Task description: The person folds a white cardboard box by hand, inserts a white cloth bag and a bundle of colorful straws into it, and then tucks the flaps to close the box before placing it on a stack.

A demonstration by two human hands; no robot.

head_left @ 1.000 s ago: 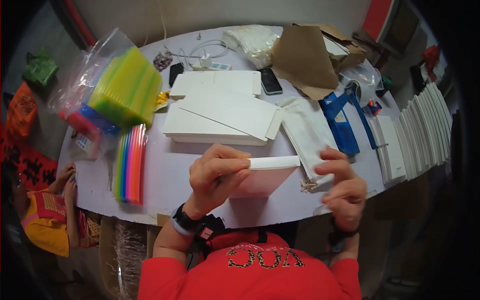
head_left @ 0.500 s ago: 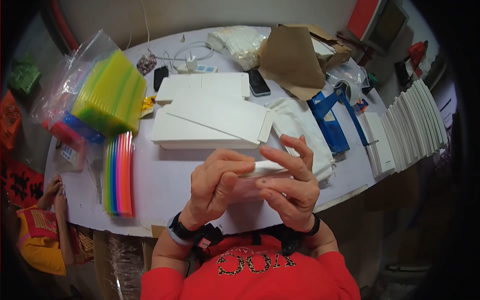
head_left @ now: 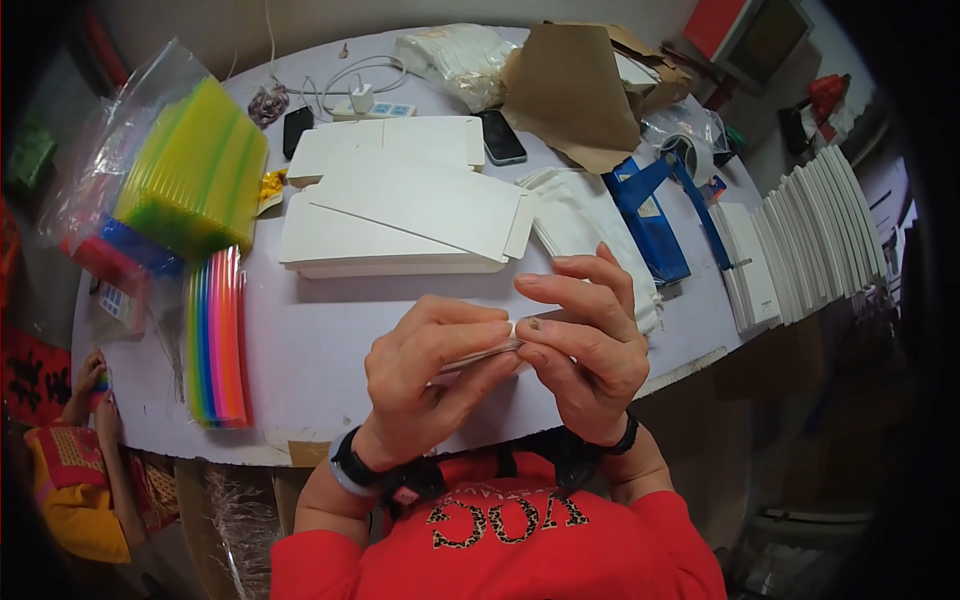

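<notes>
My left hand (head_left: pixel 425 365) is closed round a thin, flat white folded piece (head_left: pixel 478 356), seen nearly edge-on in front of my chest. With thumb and fingertips, my right hand (head_left: pixel 592 345) pinches the right end of the same piece, its upper fingers raised and bent. What the piece is made of and its exact kind are hard to make out, since the fingers cover most of it. Just beyond my hands lies a pile of flat white cardboard boxes (head_left: pixel 400 225). Beside that pile are white cloth-like pouches (head_left: pixel 572 215).
Striped coloured tubes (head_left: pixel 216 340) and a bagged yellow bundle (head_left: pixel 190 165) are on the left. A blue tape dispenser (head_left: pixel 655 225), brown paper (head_left: pixel 570 95) and upright white boxes (head_left: pixel 825 240) are to the right. Two phones (head_left: pixel 500 137) flank the pile. Another person's arm (head_left: pixel 115 460) shows at lower left.
The white piece has tilted from a broader face to nearly edge-on. My right fingertips have moved in to meet it next to my left hand. The view has shifted slightly.
</notes>
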